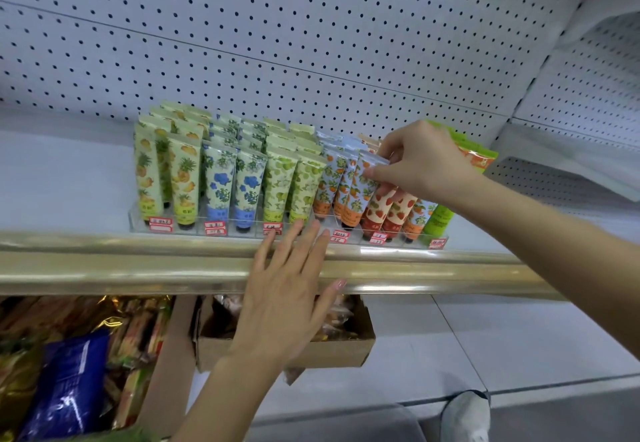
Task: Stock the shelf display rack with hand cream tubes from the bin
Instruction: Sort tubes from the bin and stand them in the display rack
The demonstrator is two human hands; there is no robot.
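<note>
A clear display rack on the white shelf holds rows of upright hand cream tubes: pineapple tubes at left, blue-flower tubes, green tubes, orange-fruit tubes, strawberry tubes and a plain green tube at right. My right hand pinches the top of an orange-fruit tube standing in the rack. Below it, my left hand hovers in front of the rack with its fingers spread and straight, holding nothing. The bin is not identifiable.
A gold rail runs along the shelf's front edge. White pegboard backs the shelf. Below are a cardboard box of snacks and packets, including a blue bag. A green-orange packet lies behind my right hand.
</note>
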